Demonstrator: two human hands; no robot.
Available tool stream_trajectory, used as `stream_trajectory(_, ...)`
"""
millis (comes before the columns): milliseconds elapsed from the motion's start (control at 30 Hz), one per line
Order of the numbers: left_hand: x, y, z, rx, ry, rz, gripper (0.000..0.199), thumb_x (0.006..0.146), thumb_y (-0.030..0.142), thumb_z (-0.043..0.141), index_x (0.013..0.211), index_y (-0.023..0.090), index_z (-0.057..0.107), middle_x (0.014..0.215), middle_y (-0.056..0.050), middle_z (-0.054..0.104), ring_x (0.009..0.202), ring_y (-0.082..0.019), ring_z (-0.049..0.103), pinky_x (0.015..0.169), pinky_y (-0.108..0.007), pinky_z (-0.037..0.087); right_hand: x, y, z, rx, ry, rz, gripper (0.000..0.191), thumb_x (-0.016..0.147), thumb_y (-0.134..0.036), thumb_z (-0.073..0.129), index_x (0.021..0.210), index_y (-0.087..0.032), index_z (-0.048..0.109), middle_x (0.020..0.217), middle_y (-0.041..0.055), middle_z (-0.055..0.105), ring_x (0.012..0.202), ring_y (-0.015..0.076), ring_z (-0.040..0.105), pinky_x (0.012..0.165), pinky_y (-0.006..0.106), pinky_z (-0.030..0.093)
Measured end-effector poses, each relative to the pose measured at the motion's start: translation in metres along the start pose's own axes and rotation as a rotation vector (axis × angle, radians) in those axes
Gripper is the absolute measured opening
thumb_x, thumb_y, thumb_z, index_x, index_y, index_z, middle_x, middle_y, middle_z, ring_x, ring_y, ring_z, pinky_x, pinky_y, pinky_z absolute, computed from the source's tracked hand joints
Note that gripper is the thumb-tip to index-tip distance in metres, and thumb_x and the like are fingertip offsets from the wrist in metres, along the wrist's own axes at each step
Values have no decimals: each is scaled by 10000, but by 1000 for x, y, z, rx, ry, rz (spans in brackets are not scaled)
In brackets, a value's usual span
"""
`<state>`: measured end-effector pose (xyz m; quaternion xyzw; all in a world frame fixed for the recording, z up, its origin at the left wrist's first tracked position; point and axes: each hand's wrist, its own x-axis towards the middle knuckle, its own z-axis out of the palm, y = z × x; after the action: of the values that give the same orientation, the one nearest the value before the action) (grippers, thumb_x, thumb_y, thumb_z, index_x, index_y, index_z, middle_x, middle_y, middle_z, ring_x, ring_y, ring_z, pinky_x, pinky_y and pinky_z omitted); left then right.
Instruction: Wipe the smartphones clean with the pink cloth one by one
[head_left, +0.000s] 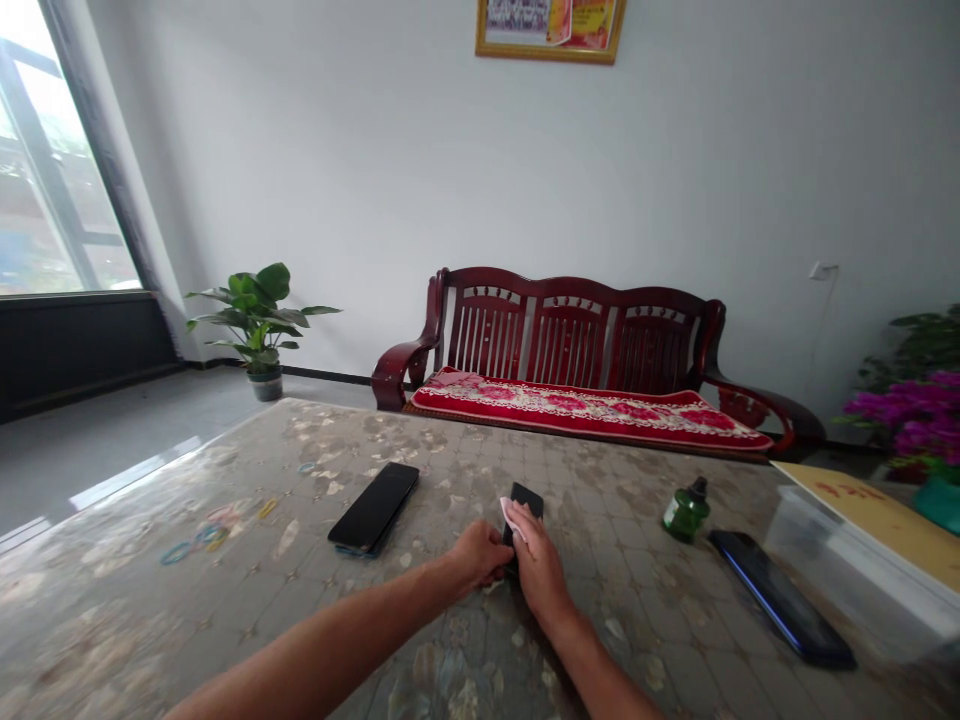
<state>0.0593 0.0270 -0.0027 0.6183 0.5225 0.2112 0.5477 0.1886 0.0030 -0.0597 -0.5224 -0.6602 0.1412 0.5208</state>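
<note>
A small dark phone (529,496) lies between my hands near the middle of the patterned table, its lower part hidden by them. My left hand (478,553) is closed at the phone's left edge, fingers bent around it. Over the phone's face rests my right hand (540,568), pressing a pale pinkish-white cloth or tissue (512,517) under its fingers. To the left, a larger black phone (375,508) lies flat on something bluish that shows along its lower edge.
Coloured rubber bands (210,530) lie at left on the table (300,630). At right stand a green bottle (685,512), another dark phone with a blue edge (780,600) and a clear plastic box (847,560) under a yellowish folder (877,510). Beyond is a wooden bench (570,330).
</note>
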Motion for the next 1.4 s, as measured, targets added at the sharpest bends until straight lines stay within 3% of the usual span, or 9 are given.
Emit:
stream_trajectory(133,-13,12,-14,294,164,89,134,742,111,623,639,177,568,572,38,534,703,-173,611,622,-234,409,-4,-16,-7,-105,-59,-114,466,987,-210,378,1433,-305,477,1469,31,503,1387,214,419,1157,500,345)
stream_trajectory(300,-32,23,-41,580,274,240,113,820,153,565,770,206,652,827,-22,655,915,-220,630,783,-283,410,-1,-37,-18,-303,-101,-321,557,991,-133,306,1521,-306,302,1510,16,450,1414,189,372,1180,462,320)
stream_trajectory(433,-43,21,-51,935,310,456,166,920,209,506,968,218,665,965,-52,662,949,-215,623,819,-287,428,4,-34,-29,-452,-33,-374,573,980,-114,310,1526,-289,291,1503,21,460,1414,189,373,1183,455,316)
stream_trajectory(533,-50,16,-53,1044,306,517,193,964,207,470,1035,215,648,999,-61,649,971,-218,607,847,-297,436,6,-24,-37,-504,43,-338,576,975,-98,301,1517,-293,313,1486,17,483,1396,190,402,1172,460,338)
stream_trajectory(700,-53,7,-52,1082,323,549,200,983,180,448,1030,208,640,1005,-68,636,968,-227,592,865,-323,449,3,-27,-36,-530,60,-313,582,963,-90,301,1512,-283,324,1467,31,505,1378,208,430,1162,485,355)
stream_trajectory(933,-46,-3,-59,978,384,566,179,999,211,469,1024,221,646,993,-49,635,959,-214,600,863,-306,450,0,-50,-22,-543,-121,-415,642,932,-57,311,1535,-267,246,1519,22,434,1412,201,376,1176,448,343)
stream_trajectory(1133,-41,-9,-67,887,403,572,166,1000,233,477,1024,229,641,974,-37,625,950,-197,608,824,-278,446,13,-19,-39,-586,50,-314,611,946,-56,287,1515,-276,316,1471,36,500,1377,206,431,1174,491,326)
stream_trajectory(1233,-38,-10,-66,865,407,569,166,998,239,476,1030,229,639,983,-41,628,954,-197,605,823,-278,444,12,-19,-37,-592,70,-305,623,941,-50,285,1521,-274,299,1471,40,500,1371,208,440,1174,494,323)
stream_trajectory(1400,-38,-9,-67,856,398,556,169,993,233,474,1024,225,639,990,-46,639,947,-193,607,833,-278,444,7,-52,-20,-556,-116,-432,669,916,-40,317,1541,-262,233,1521,19,431,1407,190,383,1189,427,322)
